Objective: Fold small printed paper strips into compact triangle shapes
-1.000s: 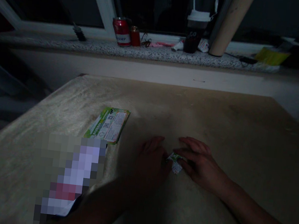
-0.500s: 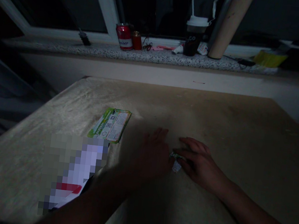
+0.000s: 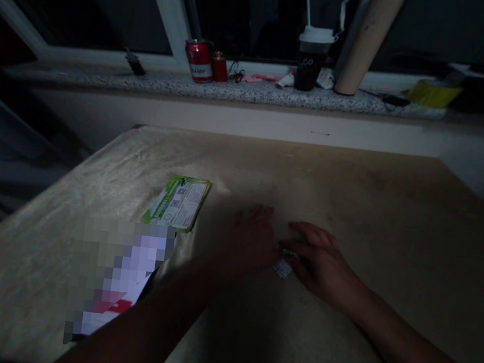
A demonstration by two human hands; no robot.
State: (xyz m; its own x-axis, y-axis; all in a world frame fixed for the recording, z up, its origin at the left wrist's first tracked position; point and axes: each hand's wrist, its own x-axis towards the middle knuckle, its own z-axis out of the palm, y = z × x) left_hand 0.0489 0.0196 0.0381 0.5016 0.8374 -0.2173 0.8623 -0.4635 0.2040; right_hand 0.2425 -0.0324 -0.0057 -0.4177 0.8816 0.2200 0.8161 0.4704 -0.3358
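Low over the table, a small folded piece of printed paper (image 3: 283, 268) shows between my hands, white with print and a bit of green. My right hand (image 3: 323, 259) pinches its right side between thumb and fingers. From the left, my left hand (image 3: 250, 238) meets it at the thumb side; shadow hides just how the fingers grip. Farther left lies a green and white printed card or booklet (image 3: 181, 202), flat on the table. Below that, a pixelated phone-like device (image 3: 146, 258) with a bright screen lies partly behind my left forearm.
The table (image 3: 374, 208) has a pale cover and reaches to the wall below a window. On the stone sill (image 3: 157, 82) stand a red can (image 3: 200, 60), a small orange-red container (image 3: 219, 67), a dark lidded cup (image 3: 308, 64), a cardboard tube (image 3: 366, 50) and a yellow roll (image 3: 434, 94).
The printed paper shows slightly farther left and lower, with less green visible. Both hands stay nearly in place around it. The view has shifted a little.
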